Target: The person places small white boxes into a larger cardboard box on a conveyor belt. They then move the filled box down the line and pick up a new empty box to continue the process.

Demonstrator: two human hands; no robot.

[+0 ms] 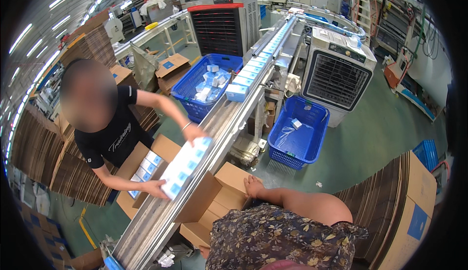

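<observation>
An open cardboard box [222, 198] rests against my front, beside the conveyor, with its flaps folded out and its bare inside showing. My right hand [253, 186] grips the flap and side at the box's far right, fingers over the cardboard. Only a bit of my left hand [204, 251] shows at the box's near side; its fingers are mostly hidden. Across the conveyor [146, 221], a co-worker holds a row of white and blue small cartons [186, 167] between two hands, above the belt. Beside that person stands another cardboard box [168, 148] with similar cartons inside.
Small cartons [248, 75] line the belt further up. Blue baskets stand either side: one [183, 94] with cartons and plastic, one [312, 143] with a carton and straps. An air cooler [336, 75] is beyond. Stacked flat cardboard [390, 202] lies at my right.
</observation>
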